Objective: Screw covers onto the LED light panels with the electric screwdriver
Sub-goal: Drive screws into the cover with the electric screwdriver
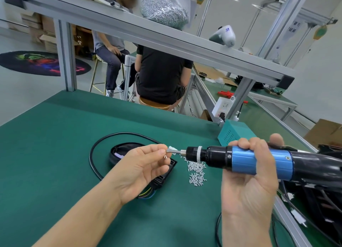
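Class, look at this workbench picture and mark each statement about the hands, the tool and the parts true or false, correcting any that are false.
1. The right hand grips the electric screwdriver by its blue body. True.
2. The left hand lies flat on the green mat. False: it is raised, its fingertips at the screwdriver's bit.
3. Loose screws lie in a pile on the mat. True.
4. The screwdriver's bit is pressed into the LED light panel. False: the tool is held level above the mat, clear of the panel.
5. A black cable loops on the mat around the panel. True.
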`<state>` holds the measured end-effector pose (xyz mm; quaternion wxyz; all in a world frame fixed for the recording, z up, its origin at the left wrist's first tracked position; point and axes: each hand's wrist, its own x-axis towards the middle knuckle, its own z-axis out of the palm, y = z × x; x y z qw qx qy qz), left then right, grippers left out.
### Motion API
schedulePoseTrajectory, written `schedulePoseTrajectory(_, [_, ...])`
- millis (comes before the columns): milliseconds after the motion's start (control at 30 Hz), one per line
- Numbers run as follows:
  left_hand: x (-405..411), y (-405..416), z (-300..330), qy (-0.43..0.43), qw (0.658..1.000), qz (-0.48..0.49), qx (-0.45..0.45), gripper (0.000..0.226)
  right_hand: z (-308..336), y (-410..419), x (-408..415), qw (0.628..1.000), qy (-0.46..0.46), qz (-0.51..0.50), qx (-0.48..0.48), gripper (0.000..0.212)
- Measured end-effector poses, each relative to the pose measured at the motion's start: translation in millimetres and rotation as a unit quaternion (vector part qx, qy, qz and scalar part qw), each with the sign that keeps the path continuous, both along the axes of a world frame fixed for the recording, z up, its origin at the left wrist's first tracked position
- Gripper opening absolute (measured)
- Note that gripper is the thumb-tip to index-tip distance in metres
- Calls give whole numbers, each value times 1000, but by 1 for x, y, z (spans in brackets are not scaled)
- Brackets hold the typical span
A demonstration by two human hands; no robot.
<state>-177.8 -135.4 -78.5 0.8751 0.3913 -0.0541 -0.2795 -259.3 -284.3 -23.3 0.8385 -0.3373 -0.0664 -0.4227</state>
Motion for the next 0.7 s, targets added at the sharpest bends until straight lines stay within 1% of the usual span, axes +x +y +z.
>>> schedulePoseTrajectory(133, [2,-10,4,86,996,-3,-37,13,-2,1,5,1000,8,-15,-7,33])
schedulePoseTrajectory(233, [4,-19,6,175,982,4,-67,5,-4,0,7,999,18,-36,-5,34])
schedulePoseTrajectory(267, [5,-22,7,190,979,7,-74,9,-5,-1,7,999,20,-37,-2,33])
schedulePoseTrajectory(333, [9,-24,8,199,977,22,-74,25,-7,-5,5,999,21,-34,2,33])
schedulePoseTrajectory(400, [12,-27,8,168,984,50,-41,45,-8,-9,2,999,21,-37,5,32])
schedulePoseTrajectory(467, [15,-29,8,105,993,54,27,51,-7,-12,1,999,20,-41,9,32])
schedulePoseTrajectory(567, [20,-34,9,49,990,33,125,40,-8,-18,-2,999,17,-42,10,32])
schedulePoseTrajectory(700, [26,-41,12,18,981,-2,195,21,-10,-27,-6,999,12,-38,23,32])
